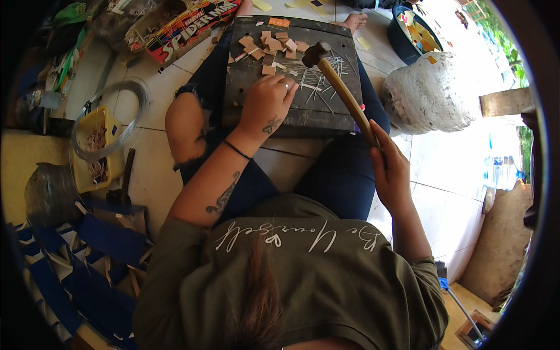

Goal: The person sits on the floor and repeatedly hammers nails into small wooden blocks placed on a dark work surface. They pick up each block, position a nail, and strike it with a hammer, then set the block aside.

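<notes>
My right hand [389,166] is closed round the lower end of a hammer's wooden handle. The hammer [343,91] is raised, its dark metal head over the far part of a low, dark work board [326,119]. My left hand [267,100] rests low over the middle of that board, fingers curled down and drawn together; whatever is between them is hidden. Just beyond it lies a loose heap of small wooden blocks [271,45]. Thin metal wire pieces or long nails [319,83] are scattered to the right of my left hand, partly under the hammer.
At far left stands a printed cardboard box [181,32]. A coil of clear tubing or wire [140,93] leans over a yellow basket [87,188] of small pieces. Blue-covered wooden frames [111,239] pile up lower left. Right of the board sit a wrapped bundle [429,96] and a dark tub [399,35].
</notes>
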`<action>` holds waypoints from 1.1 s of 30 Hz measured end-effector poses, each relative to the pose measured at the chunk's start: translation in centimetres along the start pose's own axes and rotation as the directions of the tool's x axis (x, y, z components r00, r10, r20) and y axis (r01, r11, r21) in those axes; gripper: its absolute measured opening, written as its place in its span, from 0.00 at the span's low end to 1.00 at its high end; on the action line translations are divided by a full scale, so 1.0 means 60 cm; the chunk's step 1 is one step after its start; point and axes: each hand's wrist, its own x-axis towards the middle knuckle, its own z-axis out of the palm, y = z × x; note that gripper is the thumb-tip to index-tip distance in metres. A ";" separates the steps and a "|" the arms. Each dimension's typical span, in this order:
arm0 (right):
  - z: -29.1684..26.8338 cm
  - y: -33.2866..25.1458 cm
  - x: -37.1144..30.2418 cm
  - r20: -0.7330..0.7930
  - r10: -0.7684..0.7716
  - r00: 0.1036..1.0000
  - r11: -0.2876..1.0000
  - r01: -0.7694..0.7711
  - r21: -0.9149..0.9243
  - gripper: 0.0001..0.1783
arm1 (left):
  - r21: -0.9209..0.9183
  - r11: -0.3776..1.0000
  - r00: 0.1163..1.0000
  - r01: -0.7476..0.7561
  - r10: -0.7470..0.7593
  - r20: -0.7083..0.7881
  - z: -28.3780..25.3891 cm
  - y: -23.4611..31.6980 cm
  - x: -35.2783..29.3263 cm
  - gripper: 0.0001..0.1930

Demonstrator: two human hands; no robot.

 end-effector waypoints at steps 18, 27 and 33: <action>-0.018 -0.015 -0.015 0.020 -0.075 0.997 0.989 0.077 -0.123 0.30 | 0.080 0.994 0.996 -0.074 0.078 -0.044 0.013 0.004 -0.007 0.05; -0.016 -0.010 -0.012 -0.022 -0.048 0.999 0.999 0.047 -0.028 0.27 | 0.104 0.991 0.994 -0.084 0.091 -0.063 0.016 0.003 -0.006 0.06; -0.015 -0.004 -0.011 -0.060 0.072 0.996 0.994 -0.066 0.087 0.22 | 0.269 0.959 0.995 -0.090 0.097 -0.013 -0.025 0.006 -0.006 0.06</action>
